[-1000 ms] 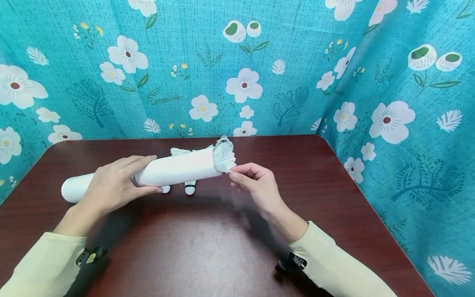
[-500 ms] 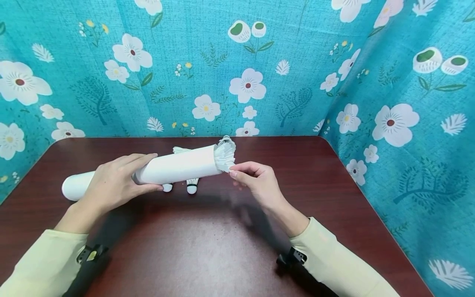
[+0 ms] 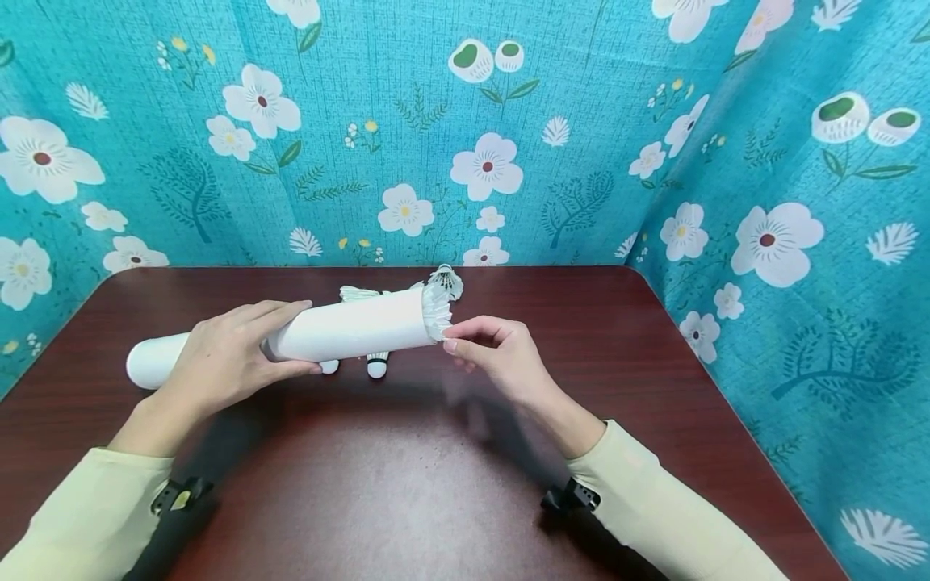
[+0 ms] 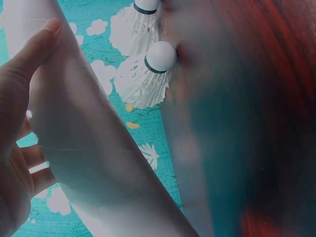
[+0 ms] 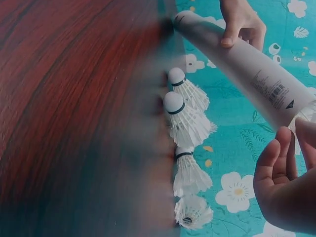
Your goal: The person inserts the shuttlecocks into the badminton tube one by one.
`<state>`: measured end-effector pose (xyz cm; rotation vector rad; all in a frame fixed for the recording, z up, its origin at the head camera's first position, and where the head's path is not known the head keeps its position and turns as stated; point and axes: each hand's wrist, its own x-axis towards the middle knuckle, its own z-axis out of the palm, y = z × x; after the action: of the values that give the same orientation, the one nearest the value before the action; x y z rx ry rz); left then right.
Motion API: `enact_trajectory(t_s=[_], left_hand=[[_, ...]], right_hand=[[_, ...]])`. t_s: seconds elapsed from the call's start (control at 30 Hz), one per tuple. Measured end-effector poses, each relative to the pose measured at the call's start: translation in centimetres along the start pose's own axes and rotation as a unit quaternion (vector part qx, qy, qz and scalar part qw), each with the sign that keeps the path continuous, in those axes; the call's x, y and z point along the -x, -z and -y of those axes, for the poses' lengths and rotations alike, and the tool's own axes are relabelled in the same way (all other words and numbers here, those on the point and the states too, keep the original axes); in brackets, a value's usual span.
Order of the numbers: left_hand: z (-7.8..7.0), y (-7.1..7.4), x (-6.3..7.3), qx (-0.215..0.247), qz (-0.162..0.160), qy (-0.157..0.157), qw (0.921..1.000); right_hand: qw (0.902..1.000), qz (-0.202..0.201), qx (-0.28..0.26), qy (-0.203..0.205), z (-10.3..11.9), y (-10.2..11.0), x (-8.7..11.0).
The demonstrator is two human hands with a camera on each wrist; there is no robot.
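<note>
My left hand (image 3: 225, 355) grips a long white cardboard tube (image 3: 356, 325) around its middle, thumb on the near side. The tube lies slantwise above the table, its mouth toward the right and a little higher. At that mouth, my right hand (image 3: 504, 359) pinches the feather edge of a shuttlecock (image 3: 437, 315) between thumb and index finger. Only part of its skirt sticks out; the cork is hidden inside the tube. In the right wrist view, printed text and a barcode (image 5: 277, 92) show on the tube close to the right fingertips.
Several white shuttlecocks with dark bands lie on the dark red wooden table (image 3: 407, 484) behind the tube, including one shuttlecock (image 3: 376, 367) partly covered by it and another shuttlecock (image 5: 193, 212) showing its open skirt. A blue flowered curtain (image 3: 407, 145) hangs along the back and right edges.
The shuttlecock's skirt has gone a little farther into the tube, so less sticks out. My right hand has moved slightly left with it; the left hand keeps its hold.
</note>
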<state>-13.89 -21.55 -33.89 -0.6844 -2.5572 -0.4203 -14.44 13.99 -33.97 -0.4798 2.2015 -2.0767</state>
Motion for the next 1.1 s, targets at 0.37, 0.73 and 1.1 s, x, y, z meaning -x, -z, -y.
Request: enact_trajectory(t_s=[0.37, 0.73, 1.1], left_hand=[[0.3, 0.0, 0.2, -0.003, -0.006, -0.006, 1.0], [0.1, -0.3, 0.2, -0.001, 0.001, -0.006, 1.0], [0.2, -0.3, 0.2, -0.001, -0.002, -0.01, 1.0]], right_hand=[[0.9939, 0.007, 0.076, 0.08, 1.6, 1.7, -0.4], [0.9882, 0.06, 0.093, 0.106, 2.1, 1.2, -1.0], [0.9851, 0.071, 0.103, 0.118, 2.2, 1.0, -1.2]])
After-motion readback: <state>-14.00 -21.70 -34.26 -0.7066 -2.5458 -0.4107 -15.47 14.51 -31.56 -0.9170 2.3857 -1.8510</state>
